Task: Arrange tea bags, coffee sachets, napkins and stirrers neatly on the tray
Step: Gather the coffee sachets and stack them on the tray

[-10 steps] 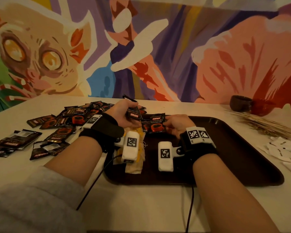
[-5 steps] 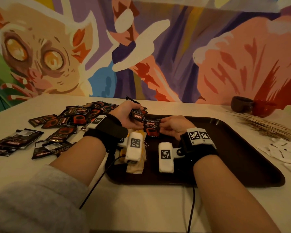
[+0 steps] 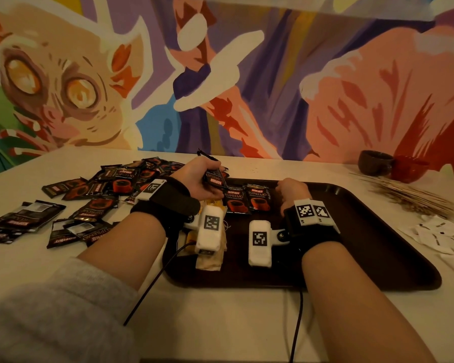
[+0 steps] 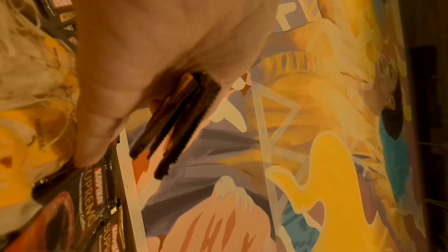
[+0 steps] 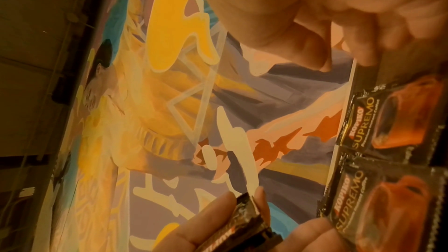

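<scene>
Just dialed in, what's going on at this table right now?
A person is laying coffee sachets on the dark tray. Two sachets lie side by side at its far edge. The left hand grips a small stack of sachets above them; the right hand rests beside the placed pair, fingers curled, holding nothing visible. Tea bags sit at the tray's left end. A loose sachet pile, stirrers and white paper packets remain on the table.

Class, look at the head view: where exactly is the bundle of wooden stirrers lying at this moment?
The stirrers lie on the table, off the tray to its right, just in front of the two small cups by the wall.
</scene>
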{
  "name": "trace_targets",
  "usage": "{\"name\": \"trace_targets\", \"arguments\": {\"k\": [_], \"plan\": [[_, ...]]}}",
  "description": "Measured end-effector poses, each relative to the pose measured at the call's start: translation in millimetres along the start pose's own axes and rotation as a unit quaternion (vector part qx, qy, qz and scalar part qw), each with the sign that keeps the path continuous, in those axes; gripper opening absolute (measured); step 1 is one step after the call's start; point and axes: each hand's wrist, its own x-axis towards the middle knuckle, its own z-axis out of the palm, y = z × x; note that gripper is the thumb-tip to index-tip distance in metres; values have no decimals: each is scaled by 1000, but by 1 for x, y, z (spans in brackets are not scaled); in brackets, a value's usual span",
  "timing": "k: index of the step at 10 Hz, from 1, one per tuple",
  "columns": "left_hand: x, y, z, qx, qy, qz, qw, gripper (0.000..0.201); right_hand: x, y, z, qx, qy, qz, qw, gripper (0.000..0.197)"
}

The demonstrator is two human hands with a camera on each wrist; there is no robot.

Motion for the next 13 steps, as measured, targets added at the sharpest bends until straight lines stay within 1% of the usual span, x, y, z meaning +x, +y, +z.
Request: {"name": "trace_targets", "arguments": {"k": [1, 2, 3, 4, 5, 6, 7, 8, 9, 10, 11, 12, 13], "plan": [[1, -1, 1, 12, 7, -1, 1000, 21, -1, -1, 1, -86, -24, -40, 995, 46], [1, -1, 2, 20, 6, -1, 1000, 18, 0, 2, 8, 182, -33, 27, 982, 42], [1, 0, 2, 28, 11, -3, 1000, 22, 1, 8, 10, 163, -75, 3, 984, 43], [-1, 1, 3, 24, 9, -6, 1000, 21, 7, 9, 7, 91, -84, -29, 992, 43], [-5, 1, 4, 8, 4, -1, 1000, 19, 9, 8, 7, 75, -81, -36, 993, 43], [-10, 0, 4, -39, -13, 36, 999, 22, 8, 8, 5, 88, -78, -41, 992, 42], [-16, -1, 4, -94, -41, 88, 991, 29, 6, 5, 0, 103, -62, -55, 991, 41], [-25, -2, 6, -84, -73, 122, 986, 31, -1, -2, -2, 139, -45, -87, 985, 39], [-30, -3, 7, -68, -96, 153, 981, 30, -13, -12, -4, 176, -94, -114, 973, 36], [-34, -5, 9, -38, -117, 174, 977, 31, -26, -16, -7, 177, -165, -160, 957, 22], [-36, -7, 11, 10, -125, 171, 977, 29, -34, -13, -10, 177, -225, -204, 936, 12], [-36, -10, 11, 32, -129, 167, 977, 37, -35, -11, -9, 184, -260, -232, 919, 9], [-34, -11, 11, 31, -140, 172, 975, 34, -34, -10, -8, 177, -264, -250, 914, 11]]}}
